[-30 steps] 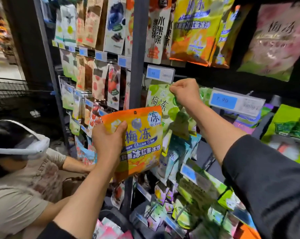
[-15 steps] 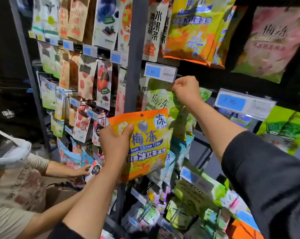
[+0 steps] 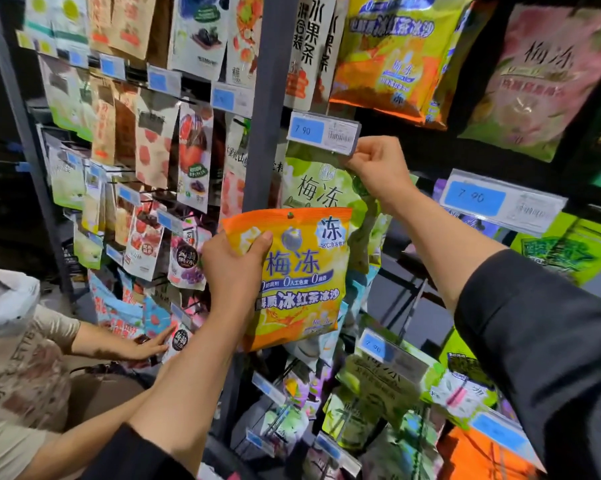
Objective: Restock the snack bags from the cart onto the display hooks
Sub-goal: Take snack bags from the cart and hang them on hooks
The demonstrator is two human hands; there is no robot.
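Below blue price tag: left hand grips glossy orange-yellow snack bag, thumb across front; right hand at one o'clock pinches green hanging bag top.

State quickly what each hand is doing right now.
Left hand: grips the orange snack bag.
Right hand: fingers pinch the green bag's top.

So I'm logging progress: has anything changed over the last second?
Little. The second person's hand has reached further right, onto a dark packet low on the rack. Unchanged: the left hand grips the orange bag, unhung; the right hand pinches the top of the green bag under the price tag.
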